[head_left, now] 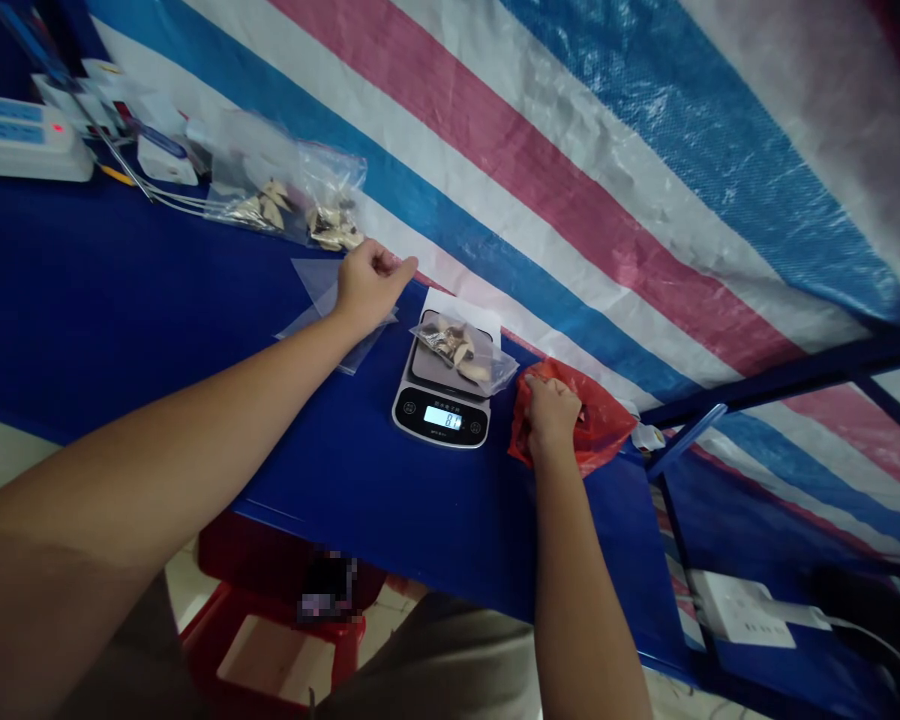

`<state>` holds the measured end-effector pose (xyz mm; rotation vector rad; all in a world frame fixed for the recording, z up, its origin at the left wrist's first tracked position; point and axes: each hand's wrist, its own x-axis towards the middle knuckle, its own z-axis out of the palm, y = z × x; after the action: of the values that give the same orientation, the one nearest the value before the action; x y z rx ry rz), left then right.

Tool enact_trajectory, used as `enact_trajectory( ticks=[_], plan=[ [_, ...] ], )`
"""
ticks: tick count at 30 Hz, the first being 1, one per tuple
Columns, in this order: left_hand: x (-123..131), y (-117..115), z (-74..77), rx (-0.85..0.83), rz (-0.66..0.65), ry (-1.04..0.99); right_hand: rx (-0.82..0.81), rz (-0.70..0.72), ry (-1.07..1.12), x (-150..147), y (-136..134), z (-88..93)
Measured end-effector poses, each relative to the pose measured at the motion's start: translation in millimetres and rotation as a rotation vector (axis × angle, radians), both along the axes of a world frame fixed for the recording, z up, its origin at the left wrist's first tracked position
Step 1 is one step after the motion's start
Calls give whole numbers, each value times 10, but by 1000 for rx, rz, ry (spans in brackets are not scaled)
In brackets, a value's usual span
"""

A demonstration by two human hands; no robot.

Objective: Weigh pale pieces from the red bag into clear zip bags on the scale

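Observation:
My left hand (373, 287) is loosely curled above some flat clear plastic bags (337, 300), its thumb pointing right; nothing shows in its fingers. In the middle stands a white kitchen scale (441, 418) with a lit display that seems to read 8.1. On its pan lies a clear zip bag (495, 362) containing pale, dark-edged pieces that look like dried mushroom slices (450, 340). My right hand (553, 412) is closed at the left side of the mouth of a red plastic bag (604, 425). Its fingertips are hidden, so what they pinch does not show.
Filled clear bags (334, 215) of similar slices lie behind my left hand. A power strip (26, 138) and cables sit at the far left. Striped sheeting (540, 190) rises behind the blue table (390, 500). Red containers (270, 640) stand below; a metal frame (780, 370) is at right.

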<state>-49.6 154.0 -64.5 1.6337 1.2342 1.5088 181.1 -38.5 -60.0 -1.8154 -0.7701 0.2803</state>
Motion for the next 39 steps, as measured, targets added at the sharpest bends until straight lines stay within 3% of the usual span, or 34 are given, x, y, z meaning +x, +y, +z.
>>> enact_trajectory(
  ticks=[4, 14, 23, 39],
  plan=[
    [-33, -5, 44, 14, 49, 39, 16, -17, 70, -33, 9, -19],
    [37, -17, -75, -86, -69, 74, 21, 14, 90, -80, 3, 11],
    [33, -58, -63, -24, -102, 40, -4, -10, 78, -186, -8, 104],
    [32, -107, -35, 13, -88, 79, 47, 19, 78, -161, 1, 70]
  ],
)
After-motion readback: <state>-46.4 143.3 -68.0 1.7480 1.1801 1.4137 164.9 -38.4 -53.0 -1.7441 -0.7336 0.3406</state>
